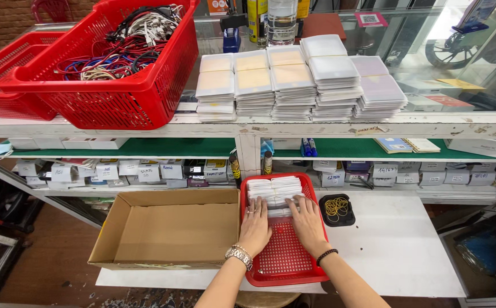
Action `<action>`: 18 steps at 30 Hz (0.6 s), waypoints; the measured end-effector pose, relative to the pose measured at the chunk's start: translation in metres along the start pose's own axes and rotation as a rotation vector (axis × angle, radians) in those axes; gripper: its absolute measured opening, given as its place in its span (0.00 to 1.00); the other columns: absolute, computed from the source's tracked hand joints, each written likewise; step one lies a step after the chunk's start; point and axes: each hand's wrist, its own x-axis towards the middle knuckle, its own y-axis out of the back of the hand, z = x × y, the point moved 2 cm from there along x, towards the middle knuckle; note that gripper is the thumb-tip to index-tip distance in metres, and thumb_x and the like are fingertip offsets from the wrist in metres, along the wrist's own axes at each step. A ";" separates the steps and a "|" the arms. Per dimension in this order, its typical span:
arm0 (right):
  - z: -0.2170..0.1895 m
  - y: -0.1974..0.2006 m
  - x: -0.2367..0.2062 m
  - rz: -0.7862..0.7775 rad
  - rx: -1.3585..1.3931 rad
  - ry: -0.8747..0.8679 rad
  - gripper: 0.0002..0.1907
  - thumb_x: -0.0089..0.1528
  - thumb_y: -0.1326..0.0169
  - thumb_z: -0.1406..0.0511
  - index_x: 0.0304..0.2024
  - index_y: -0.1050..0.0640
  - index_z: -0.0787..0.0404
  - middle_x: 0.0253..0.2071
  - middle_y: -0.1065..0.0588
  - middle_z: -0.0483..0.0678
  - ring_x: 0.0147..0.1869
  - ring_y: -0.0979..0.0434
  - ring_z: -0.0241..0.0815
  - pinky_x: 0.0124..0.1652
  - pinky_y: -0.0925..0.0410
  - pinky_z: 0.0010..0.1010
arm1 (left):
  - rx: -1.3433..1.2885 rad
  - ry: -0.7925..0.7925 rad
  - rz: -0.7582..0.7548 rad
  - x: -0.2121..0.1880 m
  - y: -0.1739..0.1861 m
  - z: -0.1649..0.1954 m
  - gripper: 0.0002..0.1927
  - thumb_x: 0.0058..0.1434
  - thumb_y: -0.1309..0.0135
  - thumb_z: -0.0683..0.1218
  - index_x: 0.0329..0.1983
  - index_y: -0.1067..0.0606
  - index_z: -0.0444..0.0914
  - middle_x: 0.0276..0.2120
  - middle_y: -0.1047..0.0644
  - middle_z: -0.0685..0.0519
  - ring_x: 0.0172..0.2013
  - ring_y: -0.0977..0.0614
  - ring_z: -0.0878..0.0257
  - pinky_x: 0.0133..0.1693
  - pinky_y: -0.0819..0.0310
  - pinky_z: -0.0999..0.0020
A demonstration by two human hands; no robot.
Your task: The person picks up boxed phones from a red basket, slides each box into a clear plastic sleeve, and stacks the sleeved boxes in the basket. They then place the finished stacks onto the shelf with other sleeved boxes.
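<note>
Two hands on white packets in a small red tray.

The left hand (255, 225) and right hand (307, 221) lie flat, fingers spread, clamped on nothing, pressing the row of thin white plastic packets (275, 191) at the far end of the shallow red perforated plastic tray (285, 259) on the white tabletop (402, 245). An open brown cardboard box (171, 231) sits just left (touching the tray); a black square dish of yellow rubber bands (337, 209) just right. Taller stacks of flat clear-sleeved packets (293, 80) stand on the shelf above.

Packets (275, 190) in tray (285, 262), cardboard box (171, 231) left, dish of rubber bands (337, 209) right.
</note>
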 end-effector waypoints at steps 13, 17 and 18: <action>0.037 0.018 0.025 -0.059 0.700 -0.163 0.34 0.62 0.45 0.57 0.68 0.35 0.59 0.63 0.28 0.55 0.62 0.28 0.54 0.59 0.33 0.46 | -0.042 0.080 -0.007 0.017 -0.010 0.021 0.49 0.62 0.43 0.48 0.76 0.61 0.36 0.75 0.61 0.38 0.75 0.61 0.42 0.70 0.65 0.43; 0.103 0.071 0.044 0.378 1.241 -0.399 0.17 0.70 0.53 0.60 0.56 0.23 0.62 0.43 0.17 0.52 0.43 0.16 0.40 0.43 0.23 0.30 | -0.310 -0.079 0.235 0.037 0.030 0.055 0.46 0.60 0.44 0.44 0.76 0.55 0.35 0.74 0.52 0.37 0.74 0.52 0.42 0.71 0.57 0.49; 0.119 0.086 0.047 0.540 1.263 -0.480 0.16 0.72 0.53 0.61 0.53 0.22 0.65 0.40 0.18 0.53 0.42 0.18 0.40 0.43 0.25 0.28 | -0.399 -0.129 0.302 0.047 0.042 0.066 0.43 0.62 0.45 0.43 0.76 0.52 0.35 0.74 0.48 0.37 0.74 0.49 0.42 0.71 0.54 0.50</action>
